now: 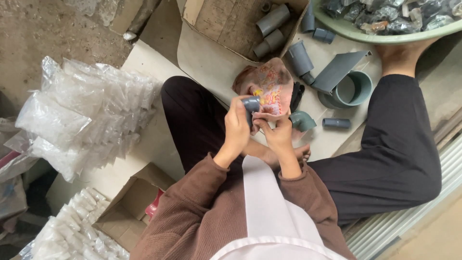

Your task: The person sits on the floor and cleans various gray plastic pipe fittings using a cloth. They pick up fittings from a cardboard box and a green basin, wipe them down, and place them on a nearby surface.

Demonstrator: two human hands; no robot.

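Note:
My left hand (237,129) grips a small grey plastic pipe fitting (251,104) at its upper end. My right hand (277,135) is right beside it, fingertips pinched at the fitting's lower side; what they pinch is too small to see. Both hands are held above my crossed legs in black trousers. Just behind the hands lies a pinkish patterned bowl-shaped object (272,86). A grey elbow fitting (302,120) rests on the cardboard right of my right hand.
A cardboard box (211,19) with grey fittings stands ahead. More grey pipe parts (346,84) lie on cardboard at right, below a green basin (356,31) of bagged pieces. Piles of clear plastic bags (82,115) sit at left, with another open box (130,207).

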